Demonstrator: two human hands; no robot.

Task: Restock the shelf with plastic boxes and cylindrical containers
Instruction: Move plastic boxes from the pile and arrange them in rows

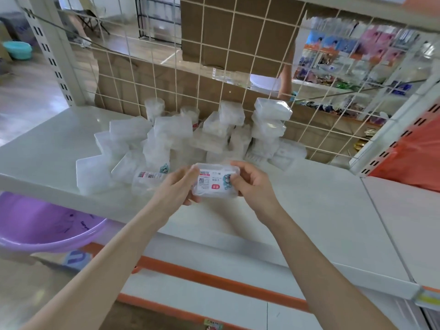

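Across the smooth white shelf (321,210), backed by a cream wire grid (214,67), a jumbled heap of clear plastic boxes (190,134) lies near the back edge, too tangled to count; two frosted cylindrical containers (154,108) stand behind it. A glossy purple basin (42,225) shows below the front-left edge. Over the front edge, the left hand (176,186) and right hand (252,184) each pinch one end of a single rectangular clear box (215,184); its white label has a red badge and cartoon figure, writing unreadable.
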